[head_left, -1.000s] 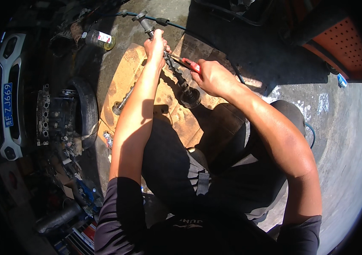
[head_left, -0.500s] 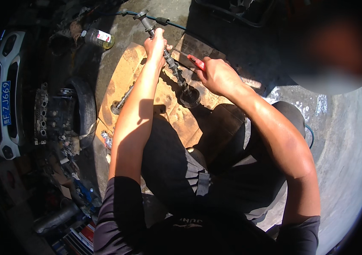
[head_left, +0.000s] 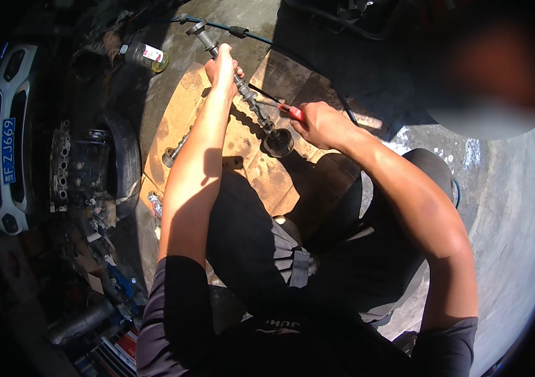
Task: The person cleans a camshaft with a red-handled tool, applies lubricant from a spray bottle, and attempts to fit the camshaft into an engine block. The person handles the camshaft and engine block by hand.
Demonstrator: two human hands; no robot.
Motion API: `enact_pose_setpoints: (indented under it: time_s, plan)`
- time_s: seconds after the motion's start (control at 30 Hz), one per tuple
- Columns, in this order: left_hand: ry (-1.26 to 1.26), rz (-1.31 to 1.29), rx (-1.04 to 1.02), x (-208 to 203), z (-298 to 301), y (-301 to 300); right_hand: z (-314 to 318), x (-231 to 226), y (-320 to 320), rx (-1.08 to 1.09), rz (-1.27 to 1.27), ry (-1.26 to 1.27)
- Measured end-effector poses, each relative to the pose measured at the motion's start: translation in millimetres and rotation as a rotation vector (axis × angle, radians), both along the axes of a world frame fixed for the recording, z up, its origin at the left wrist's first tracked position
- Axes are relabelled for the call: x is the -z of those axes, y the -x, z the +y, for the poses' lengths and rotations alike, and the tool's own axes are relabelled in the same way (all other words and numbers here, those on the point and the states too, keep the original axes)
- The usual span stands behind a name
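My left hand (head_left: 222, 69) is wrapped round the upper part of a metal camshaft (head_left: 248, 95), which slants from upper left to lower right. Its wide toothed end (head_left: 278, 143) is down over the cardboard (head_left: 179, 110); whether they touch is unclear. In my closed right hand (head_left: 325, 125) is a red-handled tool (head_left: 293, 112) with a thin shaft reaching toward the camshaft's middle lobes. Its exact kind and whether its tip touches metal cannot be made out. A second camshaft (head_left: 179, 147) lies on the cardboard, partly covered by my left forearm.
A bottle of yellowish liquid (head_left: 148, 56) and a dark hose (head_left: 261, 38) lie beyond the cardboard. Left are a tyre (head_left: 130, 160), a cylinder head (head_left: 60, 166) and a car front (head_left: 19, 81). A dark bin (head_left: 343, 25) stands far off; another person, blurred, is upper right.
My left hand and the camshaft have shifted slightly left. My right hand has moved a little down and right, bringing the tool from near my left hand to lower along the shaft.
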State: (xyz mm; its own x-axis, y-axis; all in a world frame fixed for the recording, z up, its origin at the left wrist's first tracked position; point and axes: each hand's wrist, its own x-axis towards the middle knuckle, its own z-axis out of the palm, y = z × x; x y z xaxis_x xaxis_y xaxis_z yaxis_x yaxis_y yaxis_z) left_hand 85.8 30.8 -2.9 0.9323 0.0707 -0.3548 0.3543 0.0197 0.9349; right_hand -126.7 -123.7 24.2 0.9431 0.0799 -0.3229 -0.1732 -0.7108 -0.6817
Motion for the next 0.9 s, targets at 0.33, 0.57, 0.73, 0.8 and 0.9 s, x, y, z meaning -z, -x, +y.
enact_pose_setpoints:
  time_s: [0.33, 0.57, 0.73, 0.8, 0.9]
  plan:
    - [0.036, 0.009, 0.043, 0.9, -0.9, -1.1, 3.4, 29.7, -6.5, 0.009, -0.006, -0.066]
    - [0.08, 0.014, 0.057, -0.1, 3.8, -2.9, 9.3, 28.3, -11.1, 0.025, 0.03, -0.053]
    - [0.105, 0.016, 0.049, 1.2, 9.2, -2.6, 11.3, 29.1, -9.6, 0.018, -0.01, -0.053]
    - [0.112, 0.018, 0.05, 0.5, 10.7, -2.6, 11.9, 31.1, -9.8, 0.027, -0.01, -0.053]
    - [0.128, 0.017, 0.057, 1.6, 13.4, -2.8, 13.3, 26.6, -11.2, 0.039, 0.017, -0.041]
